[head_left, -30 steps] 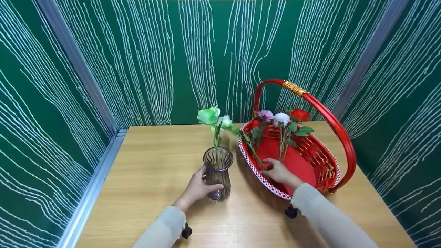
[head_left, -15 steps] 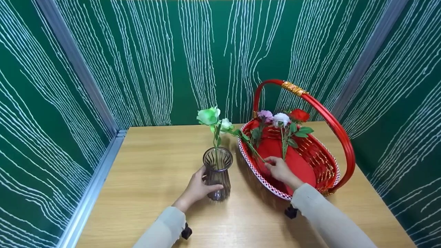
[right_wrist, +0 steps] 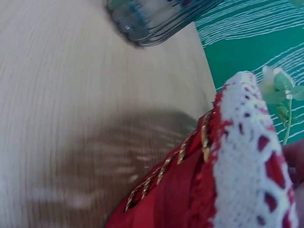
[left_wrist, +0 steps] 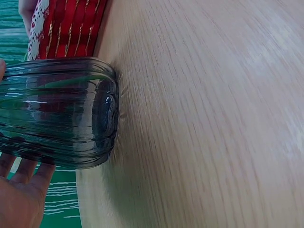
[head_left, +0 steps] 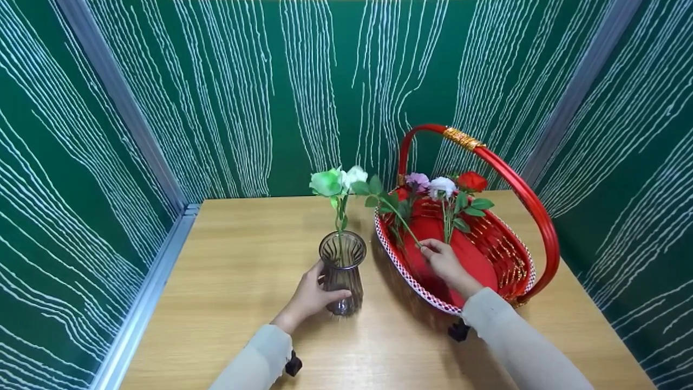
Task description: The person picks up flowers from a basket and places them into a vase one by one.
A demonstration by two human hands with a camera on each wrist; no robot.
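Raised since the earlier frame: the white rose (head_left: 354, 177), its bloom higher, ahead and left of my pinch. My right hand (head_left: 446, 264) pinches its thin stem (head_left: 404, 221) over the basket (head_left: 391, 260); left of it, my left hand (head_left: 314, 295) grasps the ribbed, smoky, translucent vase (head_left: 345, 287). Advised: steady vase, light but firm pinch, leaves (head_left: 373, 187) kept off the lace edging (right_wrist: 247, 142). Basket wall below my pinch: red, gold-corded.

There are two hands (head_left: 309, 295), one table (head_left: 243, 249), one vase (head_left: 346, 281) in the middle, one basket (head_left: 503, 249) at right and at least five flowers (head_left: 326, 183).
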